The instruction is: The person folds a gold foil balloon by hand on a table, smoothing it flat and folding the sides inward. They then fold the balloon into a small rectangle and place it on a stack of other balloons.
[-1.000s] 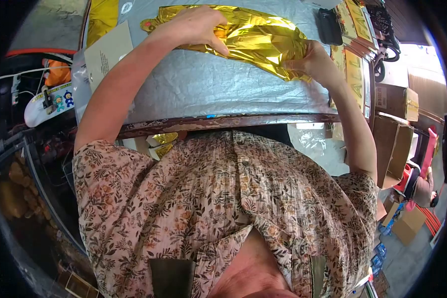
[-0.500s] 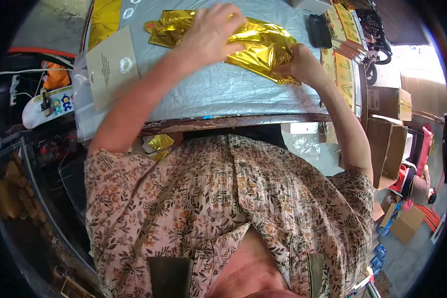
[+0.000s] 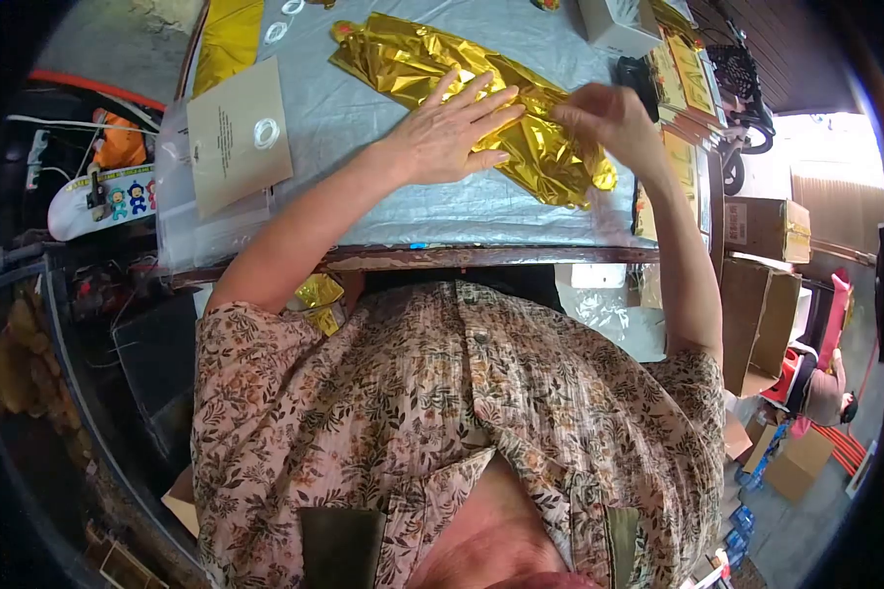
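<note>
A long, creased piece of shiny gold foil [image 3: 417, 61] lies aslant on the grey-covered table, its upper left end narrowing to a small tip. My left hand [image 3: 447, 134] rests palm down on the lower edge of the foil, fingers spread. At the right part of the foil, my right hand [image 3: 617, 123] has its thumb and fingers pinched together on the edge. The fingers partly hide the exact spot of the pinch.
Left of the foil lies a beige printed card [image 3: 236, 162] with a coil of white ribbon [image 3: 266, 133] on it. A white box [image 3: 621, 27] and a black object [image 3: 638, 83] stand at the right, beside printed yellow packages [image 3: 692, 74]. Cardboard boxes [image 3: 766, 231] are stacked beyond the table.
My left hand, blurred above the foil before, now lies spread on it. The foil's right end has swung nearer to me. My right hand has moved slightly right and up along it.
</note>
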Tool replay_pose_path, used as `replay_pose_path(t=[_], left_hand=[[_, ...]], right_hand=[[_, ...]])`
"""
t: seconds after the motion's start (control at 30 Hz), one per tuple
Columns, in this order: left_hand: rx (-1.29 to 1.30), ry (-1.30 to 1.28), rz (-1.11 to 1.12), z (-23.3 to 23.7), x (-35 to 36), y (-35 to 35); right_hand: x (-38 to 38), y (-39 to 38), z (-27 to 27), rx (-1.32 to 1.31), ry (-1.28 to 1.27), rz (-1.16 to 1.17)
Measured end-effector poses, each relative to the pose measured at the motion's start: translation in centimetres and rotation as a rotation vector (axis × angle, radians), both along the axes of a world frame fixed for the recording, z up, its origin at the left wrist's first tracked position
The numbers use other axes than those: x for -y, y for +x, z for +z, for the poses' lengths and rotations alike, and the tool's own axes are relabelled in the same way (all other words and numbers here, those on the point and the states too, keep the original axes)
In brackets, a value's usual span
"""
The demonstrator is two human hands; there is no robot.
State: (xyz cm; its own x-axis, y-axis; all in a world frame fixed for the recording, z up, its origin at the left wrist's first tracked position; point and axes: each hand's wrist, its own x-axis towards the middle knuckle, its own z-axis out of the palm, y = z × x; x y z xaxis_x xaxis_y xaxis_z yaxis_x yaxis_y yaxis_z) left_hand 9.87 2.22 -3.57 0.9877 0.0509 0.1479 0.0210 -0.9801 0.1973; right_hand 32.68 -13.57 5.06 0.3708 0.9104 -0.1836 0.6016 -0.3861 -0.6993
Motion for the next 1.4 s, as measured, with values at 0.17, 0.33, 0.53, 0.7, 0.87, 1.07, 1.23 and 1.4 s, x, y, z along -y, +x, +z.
replay_pose_path(t=[0.17,0.33,0.53,0.7,0.87,1.07,1.23,1.4], left_hand=[[0.143,-0.119,-0.041,1.2,-1.7,-1.1],[0.364,-0.179,0.269,0.1,-2.9,-3.3],[0.527,-0.054,0.575,-1.1,-4.3,-3.6],[0.477,-0.211,0.502,-2.2,-7.0,-2.6],[0.337,-0.208,0.257,-1.9,-9.0,-0.7],[0.186,-0.082,0.178,-2.1,-11.2,0.5],[0.062,-0.036,0.197,-1.5,-10.9,0.6],[0.168,-0.075,0.215,-1.4,-10.3,0.6]], right_hand=[[-1.0,2.1,-3.8,0.276,0.174,0.04],[-0.8,0.9,-5.0,0.305,0.069,-0.031],[-0.2,-3.6,-5.3,-0.169,0.061,-0.213],[0.5,-7.3,-5.4,-0.289,0.127,-0.234],[0.7,-8.5,-3.3,0.448,0.096,0.046],[-3.1,-8.5,-4.1,0.529,0.291,0.06],[-7.1,-5.5,-7.6,0.687,0.502,0.23],[-8.3,-4.1,-8.4,0.652,0.471,0.224]])
